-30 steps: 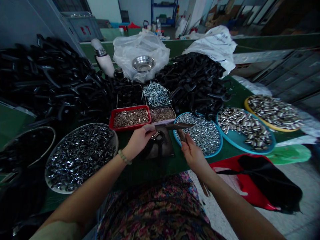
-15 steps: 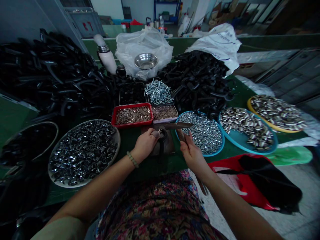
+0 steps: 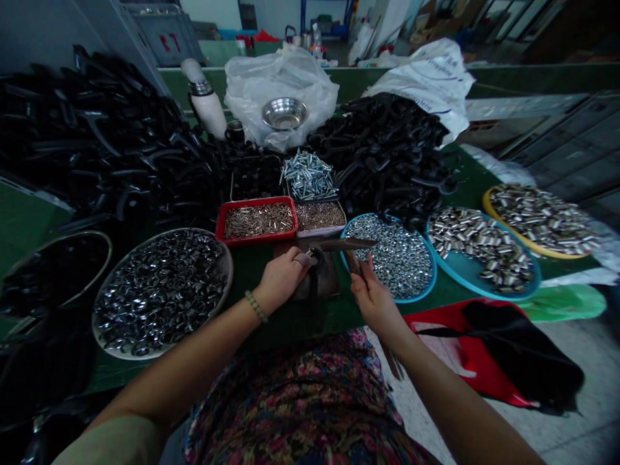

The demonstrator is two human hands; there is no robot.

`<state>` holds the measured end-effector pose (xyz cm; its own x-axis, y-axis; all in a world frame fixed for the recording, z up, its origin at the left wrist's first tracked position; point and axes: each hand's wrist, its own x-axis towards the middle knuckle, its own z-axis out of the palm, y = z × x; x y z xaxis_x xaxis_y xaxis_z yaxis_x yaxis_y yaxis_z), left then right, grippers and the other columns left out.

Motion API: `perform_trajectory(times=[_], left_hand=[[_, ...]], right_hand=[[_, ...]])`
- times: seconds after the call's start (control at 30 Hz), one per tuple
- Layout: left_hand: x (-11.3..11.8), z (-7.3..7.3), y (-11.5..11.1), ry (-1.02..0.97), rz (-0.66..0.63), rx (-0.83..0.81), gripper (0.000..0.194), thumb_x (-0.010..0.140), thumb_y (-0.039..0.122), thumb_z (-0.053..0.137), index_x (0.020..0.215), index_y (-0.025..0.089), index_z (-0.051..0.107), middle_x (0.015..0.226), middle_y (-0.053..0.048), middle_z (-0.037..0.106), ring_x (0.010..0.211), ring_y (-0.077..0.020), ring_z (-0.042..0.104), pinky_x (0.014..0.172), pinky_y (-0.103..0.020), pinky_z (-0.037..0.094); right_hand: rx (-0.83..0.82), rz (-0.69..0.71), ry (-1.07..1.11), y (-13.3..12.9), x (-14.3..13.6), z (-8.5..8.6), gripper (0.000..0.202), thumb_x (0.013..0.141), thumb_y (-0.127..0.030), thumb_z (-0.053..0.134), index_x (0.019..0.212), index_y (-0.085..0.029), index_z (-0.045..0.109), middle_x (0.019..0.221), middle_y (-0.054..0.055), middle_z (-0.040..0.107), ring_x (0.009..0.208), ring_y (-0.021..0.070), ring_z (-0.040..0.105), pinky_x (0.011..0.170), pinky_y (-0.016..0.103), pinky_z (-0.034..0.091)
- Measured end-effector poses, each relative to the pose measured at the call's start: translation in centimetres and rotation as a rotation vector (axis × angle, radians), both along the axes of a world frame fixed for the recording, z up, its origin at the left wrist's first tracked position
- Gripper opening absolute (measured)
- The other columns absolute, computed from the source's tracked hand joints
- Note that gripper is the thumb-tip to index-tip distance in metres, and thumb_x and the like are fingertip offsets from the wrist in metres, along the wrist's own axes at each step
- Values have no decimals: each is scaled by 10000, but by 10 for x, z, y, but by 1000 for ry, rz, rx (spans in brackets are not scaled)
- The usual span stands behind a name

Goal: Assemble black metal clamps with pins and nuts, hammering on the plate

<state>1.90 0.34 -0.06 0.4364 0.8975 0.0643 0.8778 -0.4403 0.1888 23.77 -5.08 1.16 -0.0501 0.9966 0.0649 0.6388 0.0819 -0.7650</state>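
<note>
My right hand (image 3: 375,300) is closed around the wooden handle of a hammer (image 3: 347,244). The hammer's long metal head points left, over the work spot between my hands. With bent fingers, my left hand (image 3: 285,276) pinches a small black plastic part (image 3: 318,263) with a bit of shiny metal at its top. That part rests on a dark metal plate (image 3: 332,281), directly below the hammer head's left end. My left fingers hide some of it. Right behind the plate stand a red tray of small pins (image 3: 259,221) and a pale tray of tiny rivets (image 3: 320,217).
A wide tray of metal rings (image 3: 167,290) lies left. To the right sit a blue tray of small nuts (image 3: 394,258), another blue tray of metal sleeves (image 3: 484,248) and a yellow one (image 3: 542,219). Screws (image 3: 307,175) and heaped black handles (image 3: 394,152) stand behind.
The camera view has shifted very slightly. Both hands, the hammer and the black part keep almost the same position.
</note>
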Motion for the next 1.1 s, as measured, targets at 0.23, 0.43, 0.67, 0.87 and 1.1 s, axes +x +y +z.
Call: perform_trajectory(times=[0.23,0.43,0.67,0.87,1.1], left_hand=[[1,0,-1,17,11,-7,269,962,331,389,1030,195,611,1071,-55,584,834,-161,592,717,-264,450],[0,3,-7,72,-77,32,235,950,278,421,1118,215,574,1096,-61,583,889,-176,565,679,-265,442],[0,6,-12,11,-98,6,244,930,253,444,1114,222,602,1116,-70,594,985,-214,552,800,-311,489],[-19,-2,-42,-350,86,0,497,855,287,584,1330,223,453,1311,-95,492,1158,-224,522,1019,-351,442],[-35,-17,-68,-206,97,-1,371,897,225,497,1265,247,537,1137,-86,608,1010,-238,577,900,-372,502]], right_hand=[[-15,11,-14,1,-2,0,457,958,-383,333,1330,-165,482,923,102,689,856,236,672,776,367,539],[-29,32,20,-2,-4,1,426,959,-363,343,1303,-157,487,970,110,688,958,247,664,849,394,522],[7,77,-7,-4,-5,5,425,956,-320,351,1333,-155,459,1175,141,656,1075,246,640,897,378,509],[25,222,-125,-5,-13,17,471,946,-285,370,1410,-206,396,1307,116,591,1176,242,587,973,423,479],[-71,325,-301,-7,-19,36,495,948,-265,371,1440,-211,371,1158,118,679,1016,265,672,882,422,521]])
